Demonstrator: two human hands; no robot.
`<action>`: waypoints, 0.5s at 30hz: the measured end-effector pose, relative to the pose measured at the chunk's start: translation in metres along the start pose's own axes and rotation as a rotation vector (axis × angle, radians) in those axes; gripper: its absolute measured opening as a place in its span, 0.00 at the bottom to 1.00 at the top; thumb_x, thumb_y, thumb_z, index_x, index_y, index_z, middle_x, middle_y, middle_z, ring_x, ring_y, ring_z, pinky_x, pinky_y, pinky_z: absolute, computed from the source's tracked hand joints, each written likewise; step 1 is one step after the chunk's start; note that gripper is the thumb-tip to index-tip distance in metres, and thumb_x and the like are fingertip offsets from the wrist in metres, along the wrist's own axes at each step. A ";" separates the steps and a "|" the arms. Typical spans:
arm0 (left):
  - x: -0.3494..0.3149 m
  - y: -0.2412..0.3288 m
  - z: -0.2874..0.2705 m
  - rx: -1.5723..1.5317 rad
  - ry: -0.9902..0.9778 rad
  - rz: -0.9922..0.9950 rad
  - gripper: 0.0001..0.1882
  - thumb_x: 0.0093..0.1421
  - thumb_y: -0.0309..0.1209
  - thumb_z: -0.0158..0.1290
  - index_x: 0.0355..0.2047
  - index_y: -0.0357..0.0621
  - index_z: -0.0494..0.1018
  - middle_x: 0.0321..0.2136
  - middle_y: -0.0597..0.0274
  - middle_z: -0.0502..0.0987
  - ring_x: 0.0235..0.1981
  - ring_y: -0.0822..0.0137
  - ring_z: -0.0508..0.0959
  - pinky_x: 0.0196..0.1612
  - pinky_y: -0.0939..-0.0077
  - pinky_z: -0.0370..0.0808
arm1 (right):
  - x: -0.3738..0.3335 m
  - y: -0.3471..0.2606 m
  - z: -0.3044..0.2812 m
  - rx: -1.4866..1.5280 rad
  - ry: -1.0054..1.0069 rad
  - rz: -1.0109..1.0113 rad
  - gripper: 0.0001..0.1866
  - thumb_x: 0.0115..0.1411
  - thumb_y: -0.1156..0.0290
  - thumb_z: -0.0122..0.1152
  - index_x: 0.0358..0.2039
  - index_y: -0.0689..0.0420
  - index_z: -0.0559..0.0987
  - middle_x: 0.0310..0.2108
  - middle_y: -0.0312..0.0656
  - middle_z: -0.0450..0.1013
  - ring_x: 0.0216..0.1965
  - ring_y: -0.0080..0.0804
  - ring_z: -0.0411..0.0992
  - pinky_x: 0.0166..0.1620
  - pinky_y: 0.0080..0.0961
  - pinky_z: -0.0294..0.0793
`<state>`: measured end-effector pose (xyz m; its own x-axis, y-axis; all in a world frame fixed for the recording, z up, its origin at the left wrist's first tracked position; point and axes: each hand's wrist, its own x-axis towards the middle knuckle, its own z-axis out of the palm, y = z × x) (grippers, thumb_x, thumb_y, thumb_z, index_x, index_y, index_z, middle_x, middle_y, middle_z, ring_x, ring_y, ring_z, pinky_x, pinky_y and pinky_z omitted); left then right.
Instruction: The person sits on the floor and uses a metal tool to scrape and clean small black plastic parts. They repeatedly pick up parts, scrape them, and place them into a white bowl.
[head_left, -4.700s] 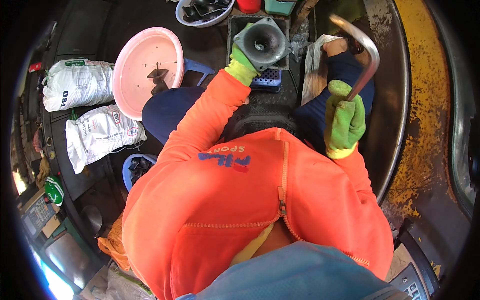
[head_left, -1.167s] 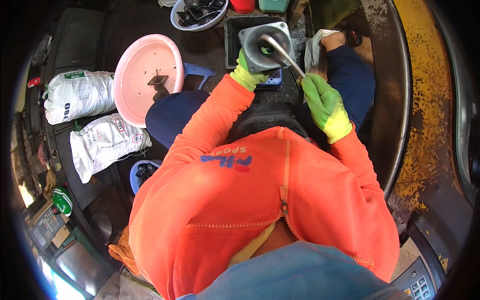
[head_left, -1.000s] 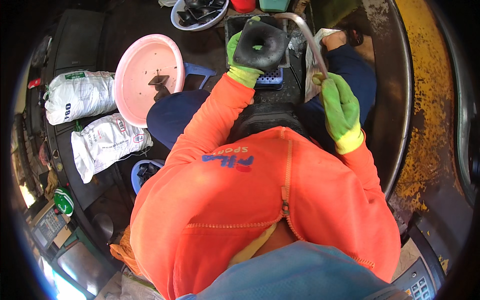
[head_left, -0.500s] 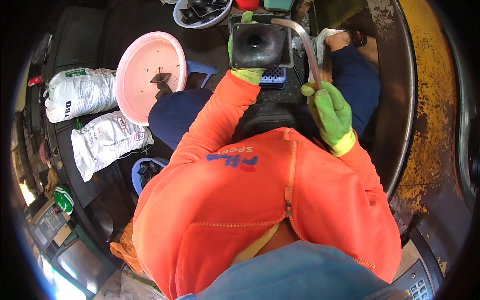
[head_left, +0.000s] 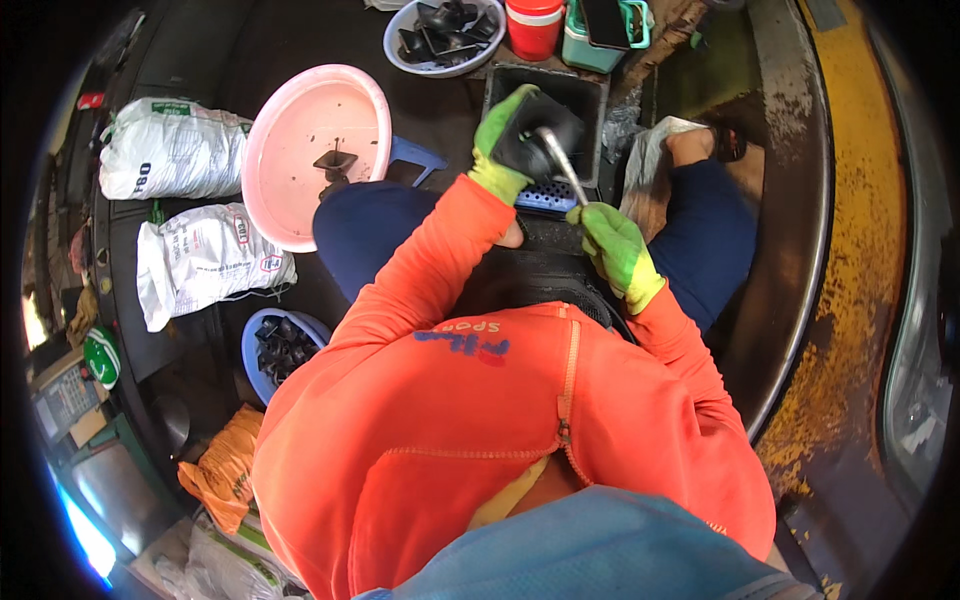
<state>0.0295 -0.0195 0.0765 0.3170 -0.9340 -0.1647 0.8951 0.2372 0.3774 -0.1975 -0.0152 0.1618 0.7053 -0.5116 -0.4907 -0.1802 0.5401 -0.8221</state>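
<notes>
My left hand (head_left: 497,148), in a green glove, is closed on the edge of a black square moulded part (head_left: 512,150) with a hollow in its middle. The part is tilted, above a black rectangular bin (head_left: 602,120). In my right hand (head_left: 615,248), also gloved in green, a slim curved metal bar (head_left: 566,170) is gripped by its lower end. Its upper tip is at the hollow of the part; how far it reaches in I cannot tell. A blue perforated basket (head_left: 547,196) shows under the bin.
To the left stands a pink basin (head_left: 280,110) with black parts (head_left: 335,162) in it. Blue-rimmed bowls (head_left: 470,68) (head_left: 255,365) hold more black parts. White sacks (head_left: 175,150) lie at the left. A red tub (head_left: 535,35) and a green box (head_left: 590,55) stand at the back.
The black part has turned from facing up to a tilt. My right hand has moved up and left, bringing the bar's tip to the hollow. The whole view has shifted slightly.
</notes>
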 end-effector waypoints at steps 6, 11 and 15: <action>0.074 0.101 -0.081 1.123 0.793 0.458 0.16 0.58 0.38 0.53 0.42 0.41 0.74 0.37 0.53 0.80 0.39 0.57 0.80 0.44 0.67 0.76 | 0.024 0.001 -0.026 0.129 0.118 0.101 0.14 0.70 0.61 0.44 0.42 0.58 0.74 0.15 0.25 0.57 0.13 0.14 0.50 0.16 0.16 0.47; 0.118 0.169 -0.148 2.115 0.877 0.310 0.25 0.43 0.35 0.67 0.41 0.39 0.76 0.39 0.49 0.80 0.44 0.52 0.80 0.48 0.65 0.76 | 0.036 0.011 -0.028 0.155 0.101 0.232 0.15 0.70 0.58 0.44 0.41 0.55 0.74 0.15 0.26 0.58 0.12 0.15 0.50 0.15 0.16 0.48; 0.117 0.159 -0.159 2.131 0.697 0.158 0.30 0.41 0.35 0.67 0.45 0.40 0.74 0.41 0.47 0.79 0.46 0.51 0.78 0.50 0.63 0.75 | 0.041 0.020 -0.026 0.147 0.056 0.204 0.15 0.70 0.58 0.44 0.42 0.55 0.73 0.15 0.26 0.58 0.12 0.15 0.51 0.15 0.17 0.48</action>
<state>0.2588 -0.0482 -0.0279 0.7836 -0.6185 -0.0583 -0.5293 -0.7137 0.4587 -0.1897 -0.0427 0.1180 0.6247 -0.4161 -0.6608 -0.2102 0.7254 -0.6555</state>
